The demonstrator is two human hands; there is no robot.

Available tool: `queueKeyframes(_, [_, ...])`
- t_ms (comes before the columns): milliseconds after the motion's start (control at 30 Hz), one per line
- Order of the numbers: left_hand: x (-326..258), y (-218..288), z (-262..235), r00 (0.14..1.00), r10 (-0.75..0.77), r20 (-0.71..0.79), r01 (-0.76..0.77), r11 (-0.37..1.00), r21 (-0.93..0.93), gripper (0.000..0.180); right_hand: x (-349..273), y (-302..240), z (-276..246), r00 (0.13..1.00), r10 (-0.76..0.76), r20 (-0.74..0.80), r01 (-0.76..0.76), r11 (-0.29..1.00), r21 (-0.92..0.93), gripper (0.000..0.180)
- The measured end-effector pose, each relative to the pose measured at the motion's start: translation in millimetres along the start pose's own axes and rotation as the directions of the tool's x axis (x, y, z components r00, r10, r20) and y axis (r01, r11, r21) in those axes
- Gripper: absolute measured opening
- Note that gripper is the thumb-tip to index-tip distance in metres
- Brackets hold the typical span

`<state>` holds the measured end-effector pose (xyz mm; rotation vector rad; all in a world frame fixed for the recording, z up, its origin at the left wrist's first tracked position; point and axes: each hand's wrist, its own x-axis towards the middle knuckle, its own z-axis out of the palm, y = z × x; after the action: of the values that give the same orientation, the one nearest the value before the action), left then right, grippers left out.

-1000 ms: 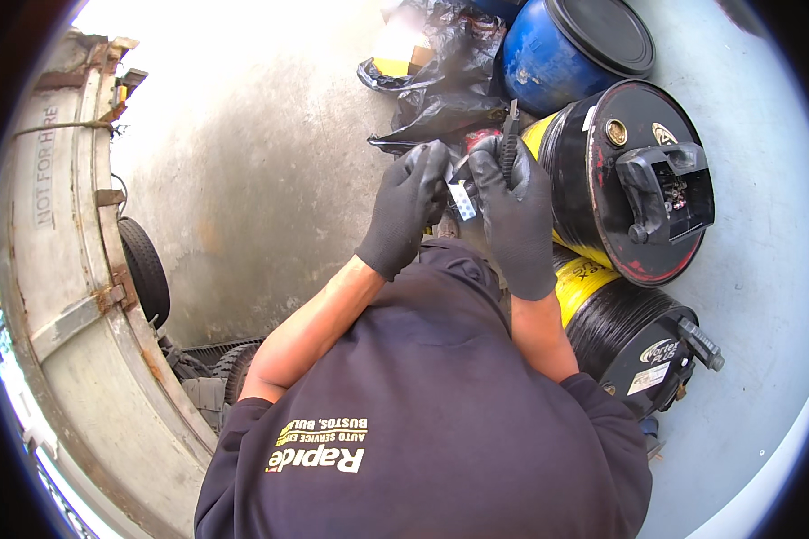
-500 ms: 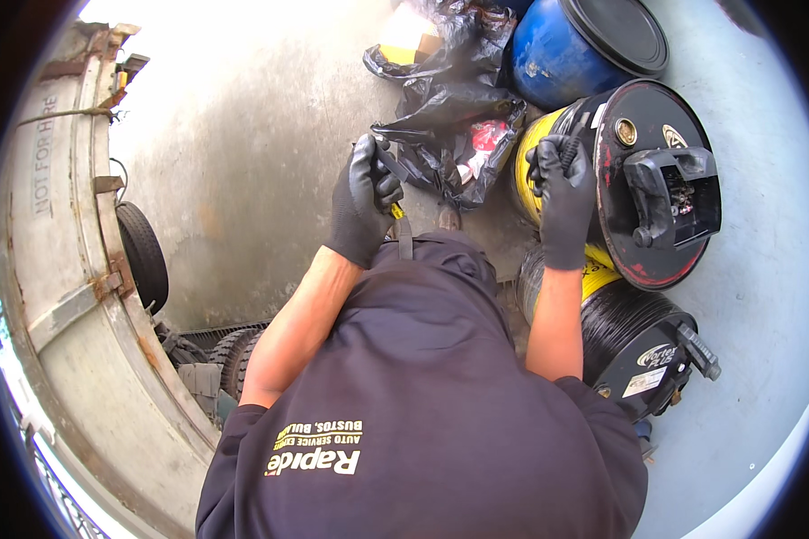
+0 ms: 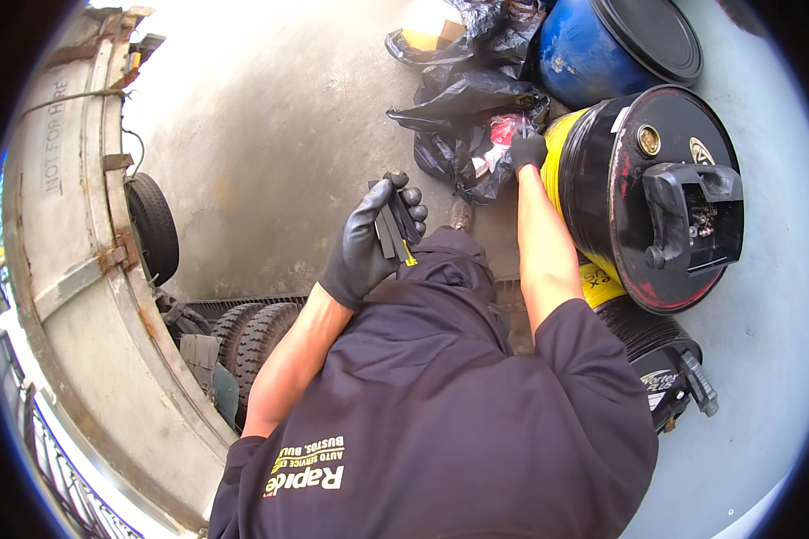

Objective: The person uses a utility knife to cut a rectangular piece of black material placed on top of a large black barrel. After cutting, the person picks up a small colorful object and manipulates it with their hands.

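My left hand, in a black glove, is closed around a few flat, dark strips with a small yellow end showing below them. It is held over the front of my dark shirt. My right hand, gloved alike, reaches far forward to the right edge of an open black plastic bag. Its fingers are mostly hidden, and whether it holds anything cannot be made out. Red and white crumpled waste shows inside the bag beside that hand.
On the right lie black drums with yellow bands, one bearing a cut-open black jug. A blue barrel is behind them. A worn truck side panel and tyres line the left. Concrete floor stretches between.
My right hand has gone from in front of the drum forward and left to the bag's edge. The left hand has come lower and nearer, still holding dark strips. The view has shifted slightly.
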<state>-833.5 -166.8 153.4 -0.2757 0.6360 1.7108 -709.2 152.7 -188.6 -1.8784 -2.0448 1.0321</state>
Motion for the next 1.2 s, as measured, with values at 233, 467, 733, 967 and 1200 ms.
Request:
queueKeyframes(233, [0,-13,4,0.998,0.051,-0.038,-0.052,0.999,-0.013,0.033,20,43,17,0.995,0.04,-0.09,-0.036,0.998,0.048,0.013])
queueKeyframes(467, [8,-10,18,0.981,0.178,-0.081,-0.176,0.984,0.035,0.044,-159,-132,-128,0.828,-0.114,0.549,-0.425,0.511,0.747,0.02])
queueKeyframes(733, [30,0,41,0.989,0.119,0.085,-0.12,0.993,0.01,0.048,-295,-230,-225,0.86,-0.411,0.303,-0.019,0.567,0.823,0.02])
queueKeyframes(967, [18,23,54,0.984,-0.059,0.171,0.067,0.997,-0.046,0.041,-329,-258,-226,0.897,-0.389,0.211,0.202,0.783,0.588,0.023])
queueKeyframes(1200, [-1,64,42,0.94,-0.157,0.305,0.151,0.988,0.042,0.058,-358,-290,-208,0.937,-0.262,0.231,0.085,0.813,0.576,0.023])
